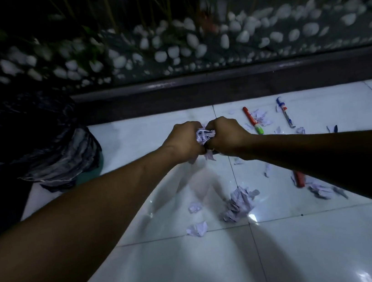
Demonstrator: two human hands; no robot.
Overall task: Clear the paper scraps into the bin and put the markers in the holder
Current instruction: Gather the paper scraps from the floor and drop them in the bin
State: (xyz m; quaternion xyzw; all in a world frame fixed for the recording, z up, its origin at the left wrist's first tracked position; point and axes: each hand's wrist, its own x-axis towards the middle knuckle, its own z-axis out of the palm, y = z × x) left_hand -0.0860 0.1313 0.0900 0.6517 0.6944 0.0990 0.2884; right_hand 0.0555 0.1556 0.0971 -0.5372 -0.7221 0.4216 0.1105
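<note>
My left hand (184, 141) and my right hand (226, 135) are pressed together above the white tiled floor, both closed around one bunch of pale paper scraps (204, 135); a few bits hang below the fists. More scraps lie on the tiles: a heap (239, 201) and two small crumpled pieces (197, 229). A red marker with a green cap (252, 120) and a blue-and-white marker (285, 113) lie at the back right. Another red marker (299, 178) is half hidden under my right forearm. A bin lined with a black bag (35, 147) stands at the left.
A dark raised kerb (220, 85) runs along the far edge of the tiles, with white pebbles and plants behind glass beyond it. Small scraps (321, 190) are scattered on the right under my forearm. No marker holder is in view.
</note>
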